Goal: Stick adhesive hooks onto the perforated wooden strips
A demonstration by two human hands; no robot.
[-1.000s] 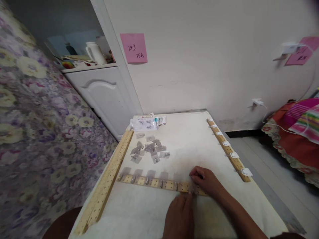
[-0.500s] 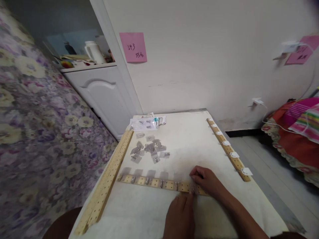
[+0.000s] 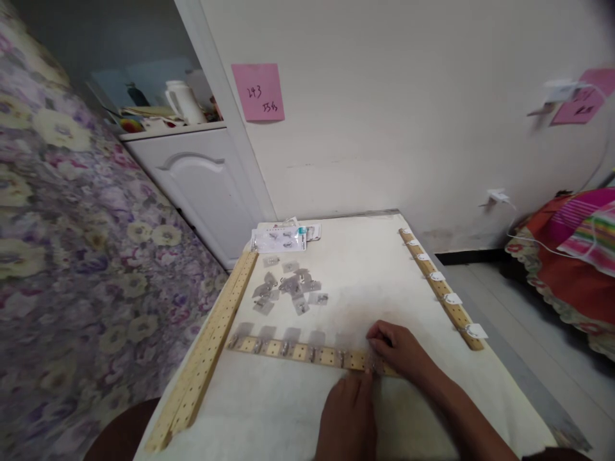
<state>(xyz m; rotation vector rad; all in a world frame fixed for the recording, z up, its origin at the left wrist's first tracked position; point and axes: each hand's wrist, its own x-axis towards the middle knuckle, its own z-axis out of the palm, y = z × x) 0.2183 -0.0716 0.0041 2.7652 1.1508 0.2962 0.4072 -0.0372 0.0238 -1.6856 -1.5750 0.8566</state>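
Note:
A perforated wooden strip (image 3: 298, 351) lies across the white table (image 3: 365, 275), with several small clear adhesive hooks stuck along it. My right hand (image 3: 398, 351) rests on the strip's right end, fingers curled and pressed down on a clear hook piece (image 3: 374, 365). My left hand (image 3: 346, 415) is just below, fingertips touching the strip's near edge beside the same piece. A loose pile of clear hooks (image 3: 288, 288) lies further back.
Long perforated wooden strips (image 3: 206, 358) run along the table's left edge. Another strip with white round hooks (image 3: 439, 288) lies on the right. A packet (image 3: 278, 239) sits at the back. A white cupboard (image 3: 202, 186), floral fabric (image 3: 72, 243) and striped bedding (image 3: 576, 250) surround the table.

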